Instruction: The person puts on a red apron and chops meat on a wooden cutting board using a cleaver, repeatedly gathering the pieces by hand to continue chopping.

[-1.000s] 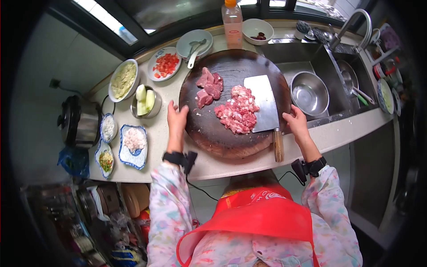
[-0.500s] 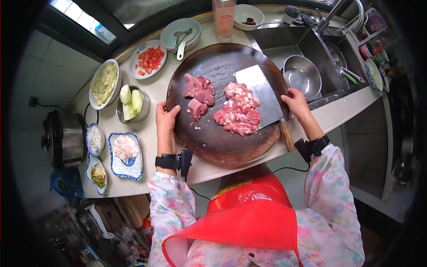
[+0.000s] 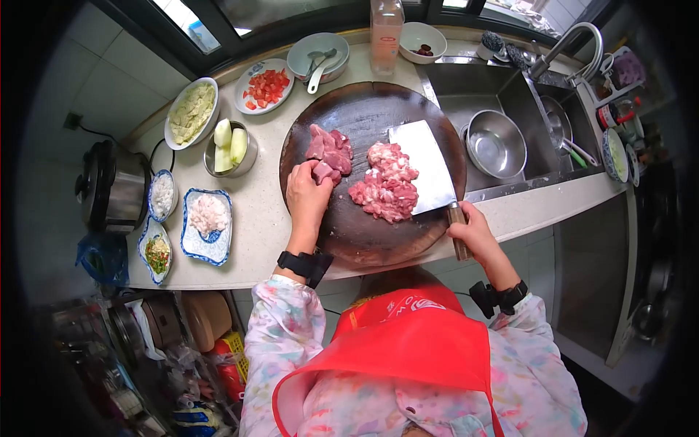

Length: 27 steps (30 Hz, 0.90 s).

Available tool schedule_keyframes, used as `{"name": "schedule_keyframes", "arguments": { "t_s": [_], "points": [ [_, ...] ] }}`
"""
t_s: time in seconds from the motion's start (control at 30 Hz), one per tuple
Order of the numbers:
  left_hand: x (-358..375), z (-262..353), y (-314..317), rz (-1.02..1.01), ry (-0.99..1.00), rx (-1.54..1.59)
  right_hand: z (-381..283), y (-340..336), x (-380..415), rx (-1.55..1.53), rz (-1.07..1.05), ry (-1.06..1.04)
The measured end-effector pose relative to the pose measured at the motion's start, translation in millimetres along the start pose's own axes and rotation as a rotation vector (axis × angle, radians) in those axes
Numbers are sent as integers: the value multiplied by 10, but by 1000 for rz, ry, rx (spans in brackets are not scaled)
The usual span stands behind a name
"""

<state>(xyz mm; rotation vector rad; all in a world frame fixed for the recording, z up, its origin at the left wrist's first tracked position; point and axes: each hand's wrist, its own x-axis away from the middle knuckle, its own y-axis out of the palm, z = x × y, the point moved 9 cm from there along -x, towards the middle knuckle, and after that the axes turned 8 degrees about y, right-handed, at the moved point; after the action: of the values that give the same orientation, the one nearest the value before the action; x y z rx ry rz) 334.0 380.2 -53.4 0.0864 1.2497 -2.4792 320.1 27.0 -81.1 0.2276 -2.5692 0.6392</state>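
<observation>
A round wooden chopping board (image 3: 364,244) lies on the counter in front of me. On its left is a pile of raw meat chunks (image 3: 333,148), and my left hand (image 3: 307,198) has its curled fingers on the lowest chunk. Chopped meat (image 3: 386,183) is heaped at the middle right of the board. Beside that heap, the cleaver (image 3: 428,164) rests with its broad blade flat on the wood. Its wooden handle sticks out past the board's lower right edge, where my right hand (image 3: 475,233) has thumb and fingers closed around it.
Left of the board stand a plate of diced tomato (image 3: 266,89), a metal bowl of peeled vegetable pieces (image 3: 231,151), and a blue-rimmed dish of pale mince (image 3: 207,215). To the right is the sink (image 3: 473,84) holding a metal basin (image 3: 496,143). A bottle (image 3: 386,36) stands behind the board.
Both hands have left the board's sides. My left hand has moved inward onto the meat chunks; my right hand has come down to the cleaver's handle. The view has shifted slightly.
</observation>
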Motion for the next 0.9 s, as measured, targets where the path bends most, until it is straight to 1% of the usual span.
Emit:
{"name": "schedule_keyframes", "arguments": {
  "t_s": [0.07,0.1,0.13,0.2,0.27,0.3,0.33,0.37,0.4,0.47,0.5,0.53,0.6,0.63,0.67,0.73,0.77,0.83,0.87,0.9],
  "points": [
    [37,-5,-39,23,-29,20,-238,-16,47,-153,-104,-18],
    [76,-117,-48,28,-134,118,-375,-78,96,77,-24,-121],
    [113,-217,-43,32,-235,217,-408,-77,132,78,-17,-124],
    [139,-215,-11,21,-221,219,-813,-106,361,346,196,-517],
    [129,-15,-69,131,19,112,-978,-95,457,315,164,-540],
    [125,-26,-36,135,21,120,-1127,-86,549,294,151,-595],
    [111,54,-38,161,123,5,-1253,-68,634,270,139,-646],
    [103,186,-65,186,224,-109,-1312,-32,668,255,109,-644],
    [90,215,-73,188,226,-102,-1346,35,680,261,115,-644],
    [41,81,7,37,36,-66,-1412,159,695,104,79,-731],
    [45,70,3,38,35,-64,-1341,242,622,240,121,-757],
    [58,51,10,30,34,-61,-1248,266,511,242,121,-756],
    [68,24,-1,19,37,-58,-1031,440,214,506,-47,-580],
    [71,-14,7,-2,14,-27,-1112,363,217,427,-55,-608],
    [62,-47,15,-27,-7,2,-1273,297,323,413,-122,-459],
    [40,-54,5,-40,1,32,-1531,191,603,426,-41,-619],
    [49,-54,33,-59,0,62,-1503,212,629,430,-25,-613],
    [36,-29,47,-99,-29,42,-1489,224,710,360,93,-799],
    [60,-24,50,-116,-52,24,-1360,358,532,350,-29,-625],
    [97,-33,63,-121,-46,22,-1224,334,433,346,-89,-438]
  ]
}}
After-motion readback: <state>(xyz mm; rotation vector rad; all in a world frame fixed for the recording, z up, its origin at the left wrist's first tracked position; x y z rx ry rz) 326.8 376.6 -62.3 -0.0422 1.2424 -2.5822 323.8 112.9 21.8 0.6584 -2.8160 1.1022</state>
